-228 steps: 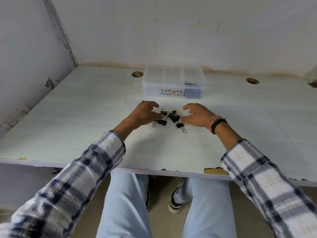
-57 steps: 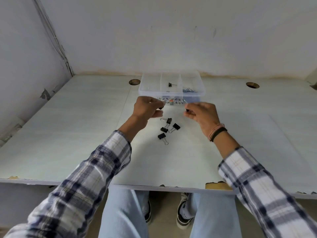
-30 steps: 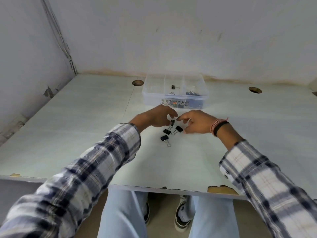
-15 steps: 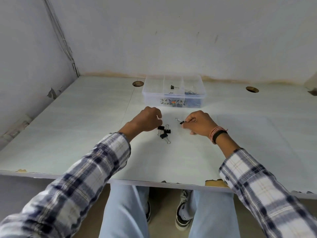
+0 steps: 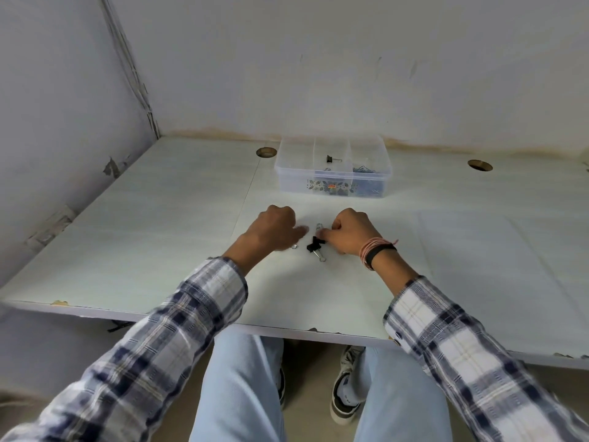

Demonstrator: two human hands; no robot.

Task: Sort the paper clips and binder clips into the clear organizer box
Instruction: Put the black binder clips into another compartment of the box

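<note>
Between both hands (image 5: 314, 232), two binder clips (image 5: 315, 247) lie.

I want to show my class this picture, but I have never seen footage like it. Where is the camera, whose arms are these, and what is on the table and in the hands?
The camera sits on a person's head and looks down, so the plaid sleeves are the wearer's own arms. There is only this one view. The left hand and the right hand rest curled on a pale table. Between them lie black binder clips, with a silver wire handle beside the right fingertips; whether either hand is gripping a clip cannot be told. Farther back stands a clear organizer box with compartments: one black binder clip lies in the middle one, and blue paper clips in the right one.
</note>
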